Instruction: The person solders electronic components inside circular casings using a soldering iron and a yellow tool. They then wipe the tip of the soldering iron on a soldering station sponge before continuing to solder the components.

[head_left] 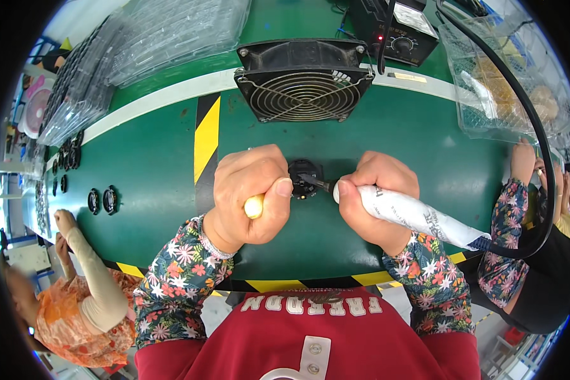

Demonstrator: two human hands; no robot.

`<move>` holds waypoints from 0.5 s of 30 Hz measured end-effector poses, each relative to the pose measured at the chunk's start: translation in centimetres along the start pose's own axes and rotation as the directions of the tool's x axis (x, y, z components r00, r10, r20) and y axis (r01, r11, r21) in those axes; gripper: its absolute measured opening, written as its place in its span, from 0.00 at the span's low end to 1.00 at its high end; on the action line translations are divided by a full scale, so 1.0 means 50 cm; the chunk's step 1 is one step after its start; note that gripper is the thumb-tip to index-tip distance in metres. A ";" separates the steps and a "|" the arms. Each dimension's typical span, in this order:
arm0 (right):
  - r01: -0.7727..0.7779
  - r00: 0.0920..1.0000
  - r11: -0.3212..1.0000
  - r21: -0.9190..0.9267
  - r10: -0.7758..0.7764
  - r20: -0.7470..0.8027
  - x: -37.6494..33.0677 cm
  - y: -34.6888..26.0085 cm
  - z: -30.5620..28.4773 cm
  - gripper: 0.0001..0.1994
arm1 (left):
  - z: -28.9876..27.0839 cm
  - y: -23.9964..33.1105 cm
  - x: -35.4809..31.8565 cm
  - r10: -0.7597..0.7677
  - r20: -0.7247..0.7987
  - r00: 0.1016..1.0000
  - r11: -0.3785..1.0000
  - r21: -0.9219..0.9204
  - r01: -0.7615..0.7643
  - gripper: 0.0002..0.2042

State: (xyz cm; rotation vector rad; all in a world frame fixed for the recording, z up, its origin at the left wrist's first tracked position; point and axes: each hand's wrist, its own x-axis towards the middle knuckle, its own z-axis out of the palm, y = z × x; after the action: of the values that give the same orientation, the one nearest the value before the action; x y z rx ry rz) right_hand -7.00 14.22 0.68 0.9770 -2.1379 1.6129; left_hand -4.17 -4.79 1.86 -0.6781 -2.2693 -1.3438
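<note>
My right hand [381, 193] is closed around a soldering iron [418, 216], its handle wrapped in printed white material and a black cable leaving its rear end. The iron's dark tip reaches over a small round black part [302, 170] that lies on the green table between my hands; I cannot tell whether it touches. My left hand [250, 193] is a fist beside the part, with the rounded yellow end of a stick-like thing [254, 206] poking out. The rest of that thing is hidden by my fingers.
A black fan [305, 82] with a wire guard stands beyond the part. Behind it sits a black control box [399, 31] with a knob. The thick cable [519, 95] arches at right, past a clear plastic tray [481, 76]. Black rings [109, 199] lie at left. Co-workers sit on both sides.
</note>
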 end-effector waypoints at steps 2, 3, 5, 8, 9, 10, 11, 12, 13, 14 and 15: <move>0.004 1.000 1.000 -0.008 -0.004 0.007 0.000 -0.001 -0.002 0.07 | 0.006 -0.009 0.001 0.046 -0.034 0.998 0.999 -0.021 -0.046 0.09; 0.009 1.000 1.000 -0.014 -0.009 0.014 0.001 -0.002 -0.004 0.07 | 0.008 -0.013 0.001 0.090 -0.067 0.994 0.995 -0.039 -0.093 0.08; 0.000 1.000 1.000 -0.009 0.000 0.017 0.000 -0.004 -0.004 0.07 | 0.010 -0.014 0.001 0.097 -0.072 0.993 0.994 -0.050 -0.101 0.08; -0.013 1.000 1.000 0.000 0.013 0.010 0.001 -0.004 -0.002 0.07 | 0.011 -0.015 0.003 0.105 -0.076 0.992 0.992 -0.065 -0.110 0.08; -0.018 1.000 1.000 0.006 0.018 0.000 0.000 -0.003 -0.001 0.07 | 0.011 -0.014 0.003 0.105 -0.073 0.992 0.991 -0.069 -0.111 0.08; -0.017 1.000 1.000 0.004 0.017 0.000 0.000 -0.003 -0.001 0.07 | 0.011 -0.014 0.004 0.107 -0.074 0.992 0.991 -0.069 -0.112 0.08; -0.020 1.000 1.000 0.000 0.020 0.003 0.000 -0.002 -0.001 0.07 | 0.011 -0.014 0.004 0.109 -0.071 0.991 0.991 -0.065 -0.114 0.08; -0.022 1.000 1.000 -0.002 0.022 0.006 0.001 -0.002 0.000 0.07 | 0.010 -0.014 0.004 0.110 -0.068 0.992 0.992 -0.058 -0.114 0.08; -0.021 1.000 1.000 -0.001 0.021 0.006 0.001 -0.002 0.000 0.07 | 0.010 -0.014 0.003 0.111 -0.068 0.992 0.992 -0.056 -0.115 0.08; -0.023 1.000 1.000 -0.005 0.023 0.012 0.001 -0.003 -0.001 0.07 | 0.010 -0.014 0.003 0.112 -0.066 0.992 0.991 -0.060 -0.116 0.08; -0.023 1.000 1.000 -0.010 0.024 0.018 0.002 -0.003 -0.002 0.07 | 0.010 -0.015 0.003 0.113 -0.065 0.991 0.991 -0.064 -0.118 0.08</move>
State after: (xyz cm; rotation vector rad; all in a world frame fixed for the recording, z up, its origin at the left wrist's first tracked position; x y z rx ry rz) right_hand -6.98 14.27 0.88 0.9709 -2.1749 1.6090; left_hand -4.80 -4.62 1.21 -0.7680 -2.1108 -1.3727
